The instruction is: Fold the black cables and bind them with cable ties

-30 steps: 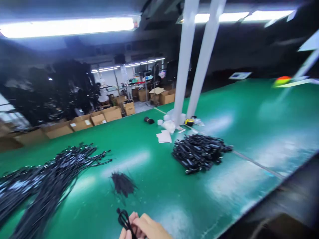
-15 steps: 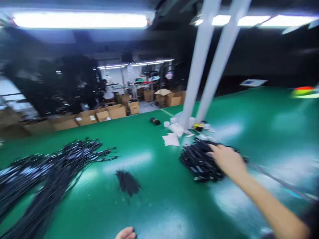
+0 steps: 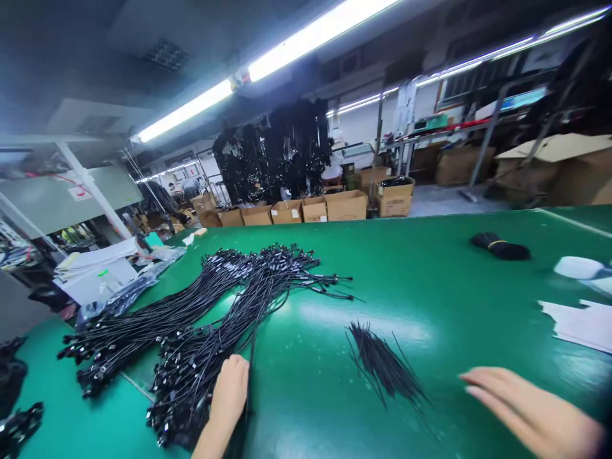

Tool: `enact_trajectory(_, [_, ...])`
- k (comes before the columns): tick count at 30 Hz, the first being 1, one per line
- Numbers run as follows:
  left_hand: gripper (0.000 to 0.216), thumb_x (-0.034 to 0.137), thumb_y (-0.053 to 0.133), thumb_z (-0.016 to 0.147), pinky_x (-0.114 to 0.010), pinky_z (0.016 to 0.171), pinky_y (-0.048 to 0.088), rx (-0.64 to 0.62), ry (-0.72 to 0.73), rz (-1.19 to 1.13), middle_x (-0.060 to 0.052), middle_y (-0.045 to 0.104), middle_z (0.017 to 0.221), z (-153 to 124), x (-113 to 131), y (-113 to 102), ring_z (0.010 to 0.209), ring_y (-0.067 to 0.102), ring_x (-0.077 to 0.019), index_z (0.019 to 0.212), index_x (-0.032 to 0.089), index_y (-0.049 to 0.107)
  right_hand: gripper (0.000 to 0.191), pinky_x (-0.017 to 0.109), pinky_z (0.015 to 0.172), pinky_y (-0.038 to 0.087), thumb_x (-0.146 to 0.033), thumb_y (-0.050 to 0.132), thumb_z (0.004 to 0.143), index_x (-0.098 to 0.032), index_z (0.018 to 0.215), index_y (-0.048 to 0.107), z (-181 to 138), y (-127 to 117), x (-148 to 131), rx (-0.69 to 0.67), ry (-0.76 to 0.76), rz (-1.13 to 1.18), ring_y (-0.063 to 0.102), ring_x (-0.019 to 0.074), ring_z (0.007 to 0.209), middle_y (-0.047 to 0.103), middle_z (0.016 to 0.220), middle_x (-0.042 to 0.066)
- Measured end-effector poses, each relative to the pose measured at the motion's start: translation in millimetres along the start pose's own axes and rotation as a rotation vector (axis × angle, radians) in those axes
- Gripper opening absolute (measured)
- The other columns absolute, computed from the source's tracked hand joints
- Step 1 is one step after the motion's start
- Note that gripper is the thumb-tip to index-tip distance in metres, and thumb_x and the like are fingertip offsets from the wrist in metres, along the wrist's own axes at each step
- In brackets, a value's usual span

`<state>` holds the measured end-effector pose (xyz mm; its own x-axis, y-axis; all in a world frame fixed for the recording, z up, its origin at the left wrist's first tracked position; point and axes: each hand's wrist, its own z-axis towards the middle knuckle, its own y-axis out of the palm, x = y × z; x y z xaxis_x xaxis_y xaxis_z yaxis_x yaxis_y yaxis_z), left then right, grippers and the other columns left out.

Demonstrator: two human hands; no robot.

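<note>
My left hand (image 3: 229,389) is closed in a fist at the right edge of a bundle of black cables (image 3: 205,350), around a cable that runs along the edge. The connectors at the bundle's near end lie left of this hand. My right hand (image 3: 530,408), slightly blurred, hovers over the green table with fingers stretched out and nothing in them. Left of it lies a loose pile of thin black strips, apparently cable ties (image 3: 385,363). A second bundle of black cables (image 3: 162,319) lies behind and left of the first.
A black roll with a yellow band (image 3: 501,246) and white paper pieces (image 3: 581,324) are on the green table (image 3: 306,414) at right. Papers and plastic bags (image 3: 119,293) lie at the left. Cardboard boxes (image 3: 347,205) stand beyond the far edge.
The view has swung left. My right hand has come away from the black cable pile, which is out of view now. My left hand has moved onto the cable bundle.
</note>
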<state>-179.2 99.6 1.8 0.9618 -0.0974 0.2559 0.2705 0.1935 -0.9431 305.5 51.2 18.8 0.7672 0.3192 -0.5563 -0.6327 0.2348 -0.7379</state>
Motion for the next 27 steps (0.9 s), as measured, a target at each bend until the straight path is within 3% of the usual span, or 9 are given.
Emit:
enact_trajectory(5, [0.03, 0.025, 0.034, 0.091, -0.04, 0.082, 0.043, -0.081, 0.023, -0.081, -0.013, 0.062, 0.097, -15.9, 19.8, 15.1, 0.092, 0.057, -0.0264, 0.097, 0.013, 0.061, 0.023, 0.036, 0.075, 0.048, -0.022, 0.042, 0.09, -0.024, 0.092, 0.064, 49.9, 82.0, -103.2, -0.35, -0.181, -0.102, 0.062, 0.022, 0.084, 0.065, 0.095, 0.006])
enact_trajectory(9, [0.037, 0.038, 0.041, 0.089, -0.039, 0.087, 0.042, -0.145, 0.042, -0.193, -0.015, 0.061, 0.105, -19.2, 30.9, 11.2, 0.099, 0.056, -0.0275, 0.108, 0.011, 0.058, 0.022, 0.031, 0.071, 0.046, -0.011, 0.047, 0.085, -0.02, 0.1, 0.059, 81.9, 138.5, -180.1, -0.392, -0.399, -0.238, 0.062, 0.0197, 0.082, 0.062, 0.1, 0.006])
enact_trajectory(12, [0.034, 0.034, 0.046, 0.086, -0.034, 0.088, 0.042, -0.168, 0.023, -0.29, -0.013, 0.061, 0.108, -19.7, 39.8, 15.4, 0.1, 0.056, -0.025, 0.111, 0.012, 0.055, 0.031, 0.028, 0.067, 0.044, -0.009, 0.057, 0.077, -0.019, 0.106, 0.055, 96.9, 176.4, -205.9, -0.408, -0.479, -0.281, 0.062, 0.0191, 0.081, 0.06, 0.104, 0.006])
enact_trajectory(16, [0.026, 0.016, 0.039, 0.081, -0.032, 0.086, 0.042, -0.15, -0.043, -0.393, -0.013, 0.061, 0.101, -23.1, 52.2, 29.6, 0.096, 0.057, -0.0228, 0.103, 0.012, 0.053, 0.038, 0.027, 0.061, 0.044, -0.01, 0.064, 0.071, -0.016, 0.107, 0.054, 107.6, 215.1, -208.8, -0.414, -0.535, -0.36, 0.061, 0.0194, 0.079, 0.058, 0.107, 0.009])
enact_trajectory(21, [0.027, 0.018, 0.028, 0.086, -0.03, 0.086, 0.041, -0.132, 0.002, -0.53, -0.01, 0.061, 0.093, -33.6, 58.4, 32.3, 0.091, 0.057, -0.0194, 0.091, 0.017, 0.054, 0.004, 0.029, 0.057, 0.04, -0.013, 0.054, 0.084, -0.015, 0.083, 0.057, 120.5, 227.4, -194.5, -0.375, -0.669, -0.461, 0.058, 0.0215, 0.077, 0.06, 0.09, 0.01])
enact_trajectory(24, [0.028, 0.022, 0.03, 0.086, -0.031, 0.088, 0.041, -0.123, 0.02, -0.604, -0.01, 0.062, 0.094, -38.7, 53.2, 29.8, 0.093, 0.057, -0.0202, 0.088, 0.018, 0.058, 0.015, 0.029, 0.057, 0.038, -0.011, 0.044, 0.09, -0.015, 0.082, 0.056, 129.8, 213.4, -194.0, -0.33, -0.813, -0.47, 0.055, 0.0182, 0.07, 0.059, 0.082, 0.007])
enact_trajectory(27, [0.034, 0.032, 0.03, 0.087, -0.034, 0.091, 0.041, -0.114, -0.043, -0.687, -0.014, 0.064, 0.098, -38.2, 43.8, 33.3, 0.095, 0.058, -0.0226, 0.092, 0.016, 0.059, 0.018, 0.03, 0.056, 0.037, -0.01, 0.038, 0.092, -0.013, 0.089, 0.055, 133.6, 183.1, -208.5, -0.254, -0.903, -0.466, 0.052, 0.0177, 0.066, 0.057, 0.078, 0.006])
